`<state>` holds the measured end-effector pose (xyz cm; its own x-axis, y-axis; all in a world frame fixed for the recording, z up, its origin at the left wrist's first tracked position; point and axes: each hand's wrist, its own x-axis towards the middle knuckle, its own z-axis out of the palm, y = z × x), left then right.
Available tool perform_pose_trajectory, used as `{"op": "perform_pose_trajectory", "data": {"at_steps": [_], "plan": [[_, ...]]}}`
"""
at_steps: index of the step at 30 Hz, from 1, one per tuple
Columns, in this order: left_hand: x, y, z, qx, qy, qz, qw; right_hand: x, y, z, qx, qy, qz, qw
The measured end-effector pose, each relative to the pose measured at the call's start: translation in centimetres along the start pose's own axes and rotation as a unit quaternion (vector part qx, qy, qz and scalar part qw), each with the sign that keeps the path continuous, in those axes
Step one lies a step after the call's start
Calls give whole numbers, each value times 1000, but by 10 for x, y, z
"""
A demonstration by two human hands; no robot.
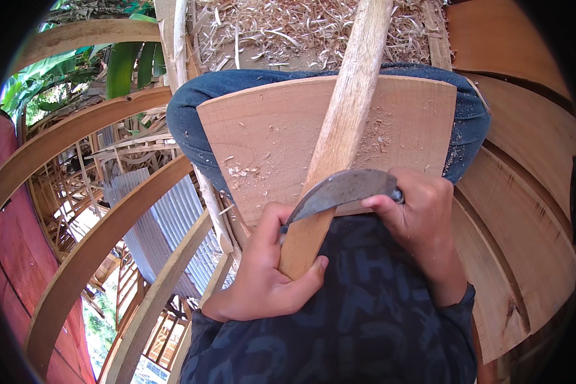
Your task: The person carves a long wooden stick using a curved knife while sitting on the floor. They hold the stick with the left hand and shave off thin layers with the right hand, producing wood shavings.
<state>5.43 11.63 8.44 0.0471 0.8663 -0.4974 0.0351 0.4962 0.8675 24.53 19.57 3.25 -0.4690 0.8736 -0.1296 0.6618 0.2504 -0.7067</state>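
Observation:
A long wooden strip (349, 109) slants from the far top edge down toward my body. Around its near end my left hand (278, 272) is closed, with the thumb along one side. My right hand (422, 211) grips a curved knife (345, 192) with a broad grey blade; its handle is mostly hidden in my fist. The blade lies across the strip just beyond my left fingers, its tip pointing left. Beneath the strip, a flat wooden board (269, 134) rests across my lap, with small shavings scattered on it.
A heap of curled wood shavings (269, 32) covers the surface beyond my knees. Wooden planks (518, 237) stand at the right. Curved wooden rails (96, 269) run along the left, with corrugated metal sheets (166, 224) below them and a red panel (19, 256) at the far left.

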Motion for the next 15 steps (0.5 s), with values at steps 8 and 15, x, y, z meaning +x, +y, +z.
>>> {"op": "perform_pose_trajectory", "data": {"at_steps": [8, 15], "plan": [[0, 6, -3, 43, -28, -2, 999, 15, 27, -10, -109, 81, 6, 991], [-13, 8, -5, -28, -15, -84, 996, 0, 64, -46, 11, 112, 203, 973]]}}
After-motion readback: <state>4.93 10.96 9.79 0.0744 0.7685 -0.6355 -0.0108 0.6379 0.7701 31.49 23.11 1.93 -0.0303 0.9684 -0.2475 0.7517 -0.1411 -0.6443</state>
